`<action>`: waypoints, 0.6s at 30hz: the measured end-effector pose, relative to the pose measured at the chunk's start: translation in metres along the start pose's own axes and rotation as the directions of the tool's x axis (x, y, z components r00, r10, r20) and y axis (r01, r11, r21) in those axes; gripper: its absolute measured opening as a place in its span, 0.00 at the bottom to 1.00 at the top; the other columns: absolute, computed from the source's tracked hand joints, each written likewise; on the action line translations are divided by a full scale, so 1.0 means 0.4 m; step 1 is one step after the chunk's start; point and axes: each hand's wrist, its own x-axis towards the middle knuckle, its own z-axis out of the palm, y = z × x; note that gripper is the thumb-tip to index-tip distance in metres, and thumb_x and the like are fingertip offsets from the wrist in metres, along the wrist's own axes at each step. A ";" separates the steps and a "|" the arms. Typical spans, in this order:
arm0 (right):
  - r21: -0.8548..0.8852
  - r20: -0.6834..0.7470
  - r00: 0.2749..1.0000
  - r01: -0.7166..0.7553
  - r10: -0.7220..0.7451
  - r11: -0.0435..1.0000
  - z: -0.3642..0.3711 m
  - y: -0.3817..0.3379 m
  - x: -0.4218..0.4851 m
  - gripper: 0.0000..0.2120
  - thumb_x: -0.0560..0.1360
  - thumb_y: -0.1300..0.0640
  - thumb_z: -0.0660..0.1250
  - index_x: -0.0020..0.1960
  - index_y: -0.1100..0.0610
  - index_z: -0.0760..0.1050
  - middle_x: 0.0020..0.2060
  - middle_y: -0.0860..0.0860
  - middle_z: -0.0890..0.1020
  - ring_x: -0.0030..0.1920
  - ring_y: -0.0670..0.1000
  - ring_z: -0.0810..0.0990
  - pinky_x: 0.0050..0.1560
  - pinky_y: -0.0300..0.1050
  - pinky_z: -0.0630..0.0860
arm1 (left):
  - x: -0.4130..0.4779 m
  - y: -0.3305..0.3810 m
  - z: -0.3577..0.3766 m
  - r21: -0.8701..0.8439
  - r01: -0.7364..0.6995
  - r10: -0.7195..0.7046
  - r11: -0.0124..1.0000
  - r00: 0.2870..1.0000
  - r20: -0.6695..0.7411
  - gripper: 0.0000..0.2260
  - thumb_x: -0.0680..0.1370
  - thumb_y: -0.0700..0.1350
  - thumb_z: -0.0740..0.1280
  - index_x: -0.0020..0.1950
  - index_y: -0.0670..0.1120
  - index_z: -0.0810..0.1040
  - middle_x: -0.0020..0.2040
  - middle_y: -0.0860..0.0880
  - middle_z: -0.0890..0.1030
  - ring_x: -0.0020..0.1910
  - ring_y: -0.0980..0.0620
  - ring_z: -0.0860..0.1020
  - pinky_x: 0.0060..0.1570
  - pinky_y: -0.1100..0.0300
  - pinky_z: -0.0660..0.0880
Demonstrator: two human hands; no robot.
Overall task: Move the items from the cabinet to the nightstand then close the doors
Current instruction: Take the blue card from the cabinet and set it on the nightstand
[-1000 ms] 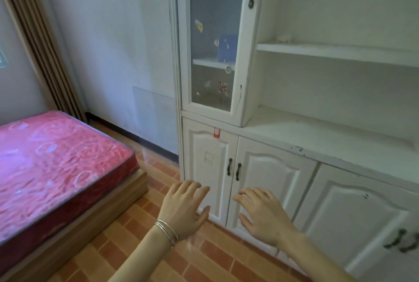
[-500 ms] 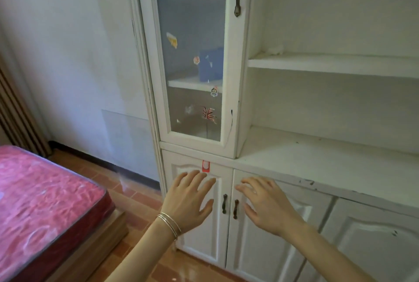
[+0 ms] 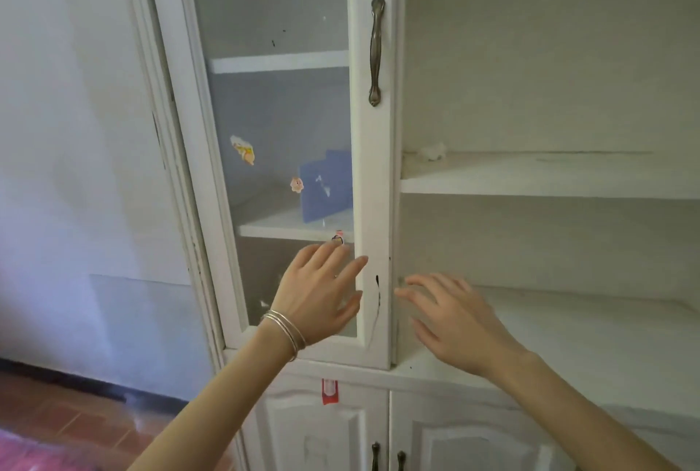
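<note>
**Hands raised at a bedroom cabinet.** A person's left hand and right hand were held up before a white cabinet. The fingers of both were spread wide and nothing was gripped. The left hand, its wrist ringed by thin silver bangles, was raised in front of the lower pane of the glass door. Whether the glass was touched could not be told. The right hand was poised just beside the door's frame, above the open counter ledge.

A blue box-like item was seen through the pane, stood on the middle shelf at its right end. Its right edge was cut off by the door frame, and its pale markings were blurred by the glass. A small white crumpled object was seen on the open shelf to the right, too indistinct to be identified.

The pane was dotted with cartoon stickers, on which no words could be read. A red-and-white tag was fixed below the door, its lettering too small to be made out. The lower doors' dark handles and both forearms were cropped by the bottom edge. The metal door handle was left ungrasped.
</note>
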 end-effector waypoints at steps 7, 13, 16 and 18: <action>-0.089 -0.184 0.983 0.007 -0.023 0.996 -0.087 0.153 0.200 0.18 0.72 0.48 0.56 0.58 0.52 0.74 0.53 0.52 0.78 0.53 0.53 0.75 0.53 0.48 0.69 | 0.299 -0.131 -0.067 0.133 0.004 0.021 0.991 0.983 -0.182 0.20 0.74 0.54 0.58 0.62 0.47 0.75 0.59 0.44 0.77 0.58 0.43 0.75 0.55 0.50 0.72; -0.134 -0.319 0.945 0.025 -0.067 0.991 -0.187 0.239 0.330 0.19 0.71 0.49 0.56 0.57 0.55 0.75 0.53 0.53 0.79 0.52 0.56 0.77 0.50 0.49 0.70 | 0.502 -0.195 -0.148 0.242 -0.091 0.178 0.966 0.913 -0.367 0.18 0.73 0.48 0.60 0.60 0.45 0.77 0.60 0.44 0.77 0.63 0.43 0.72 0.59 0.50 0.67; -0.130 -0.346 0.935 0.032 -0.076 0.991 -0.204 0.266 0.360 0.19 0.71 0.50 0.56 0.57 0.55 0.76 0.52 0.54 0.79 0.51 0.56 0.77 0.48 0.51 0.74 | 0.557 -0.211 -0.161 0.297 -0.140 0.256 0.944 0.882 -0.397 0.13 0.74 0.45 0.62 0.56 0.44 0.78 0.56 0.45 0.79 0.64 0.44 0.72 0.60 0.50 0.67; -0.132 -0.349 0.934 0.031 -0.076 0.991 -0.204 0.281 0.368 0.19 0.71 0.49 0.57 0.56 0.55 0.76 0.52 0.54 0.79 0.51 0.56 0.78 0.47 0.51 0.74 | 0.575 -0.225 -0.158 0.312 -0.151 0.270 0.938 0.883 -0.384 0.10 0.74 0.44 0.61 0.52 0.43 0.79 0.52 0.46 0.80 0.64 0.45 0.72 0.60 0.51 0.67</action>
